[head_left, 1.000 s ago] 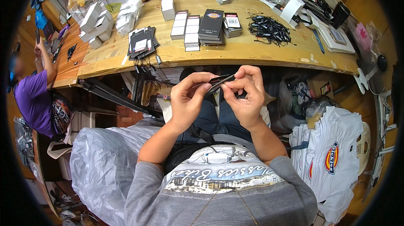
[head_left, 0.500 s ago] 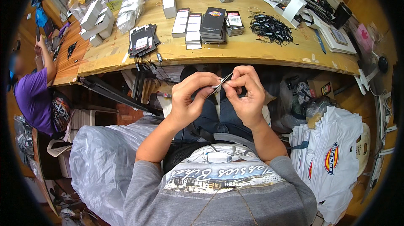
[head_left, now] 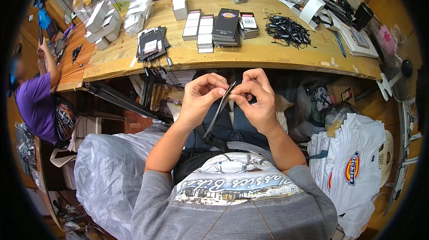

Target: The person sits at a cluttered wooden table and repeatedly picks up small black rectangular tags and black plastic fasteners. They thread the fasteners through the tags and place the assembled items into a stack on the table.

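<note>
Over my lap, in front of the table edge, my left hand [head_left: 202, 99] pinches a thin dark hang tag [head_left: 218, 114], seen nearly edge-on. The fingertips of my right hand [head_left: 255, 101] are closed at its upper end; whether they also hold a string is too small to tell. Beyond my hands on the table stand a stack of black hang tags [head_left: 226, 30], white label stacks [head_left: 206, 32] and a shorter tag stack with a barcode label [head_left: 248, 23]. Fanned black tags with strings [head_left: 151, 43] lie to the left, and a heap of black tag strings [head_left: 288, 31] to the right.
The wooden table [head_left: 268, 59] has its front edge just past my hands. White boxes [head_left: 105, 23] stand back left. A large plastic bag [head_left: 114, 173] is at my left, folded white shirts [head_left: 351, 164] at my right. A person in purple [head_left: 38, 101] works far left.
The tag has turned so that it now hangs as a long dark strip below my fingertips. Both hands have shifted slightly, still pinching close together.
</note>
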A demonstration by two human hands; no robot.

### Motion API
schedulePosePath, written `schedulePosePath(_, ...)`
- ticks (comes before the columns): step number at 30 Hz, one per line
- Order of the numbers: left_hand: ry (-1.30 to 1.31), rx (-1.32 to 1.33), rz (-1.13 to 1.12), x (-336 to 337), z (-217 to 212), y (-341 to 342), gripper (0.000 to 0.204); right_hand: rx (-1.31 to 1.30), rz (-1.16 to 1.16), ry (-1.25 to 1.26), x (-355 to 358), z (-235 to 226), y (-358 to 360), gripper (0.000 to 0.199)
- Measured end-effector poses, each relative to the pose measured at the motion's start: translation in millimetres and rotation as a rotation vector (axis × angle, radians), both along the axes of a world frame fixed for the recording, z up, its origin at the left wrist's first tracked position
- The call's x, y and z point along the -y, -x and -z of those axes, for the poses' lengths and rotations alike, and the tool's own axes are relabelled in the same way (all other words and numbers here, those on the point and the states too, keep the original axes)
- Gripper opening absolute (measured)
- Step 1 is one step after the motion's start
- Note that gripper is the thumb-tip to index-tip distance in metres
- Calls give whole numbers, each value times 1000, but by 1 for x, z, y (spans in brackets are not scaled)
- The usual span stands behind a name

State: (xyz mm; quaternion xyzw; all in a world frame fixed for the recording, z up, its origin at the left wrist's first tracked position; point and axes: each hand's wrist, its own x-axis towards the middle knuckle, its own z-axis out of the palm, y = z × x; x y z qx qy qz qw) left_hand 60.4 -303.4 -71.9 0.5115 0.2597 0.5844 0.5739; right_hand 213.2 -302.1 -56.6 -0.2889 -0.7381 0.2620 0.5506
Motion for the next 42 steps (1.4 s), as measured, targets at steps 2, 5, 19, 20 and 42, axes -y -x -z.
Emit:
schedulePosePath(2,-27,-46,-45,1,0,-2,8,-11,-4,46,1,1,1,12)
schedulePosePath(5,-126,-159,-121,2,-2,-3,8,7,-12,126,-1,0,0,11)
schedulePosePath(19,-186,-340,-154,9,-16,23,1,5,-182,598,-17,5,-49,9)
schedulePosePath(20,-192,-338,-150,9,-17,24,2,30,-213,565,-18,4,-52,10)
schedulePosePath(42,133,-38,119,3,1,12,11,192,-399,236,-9,2,-22,16)
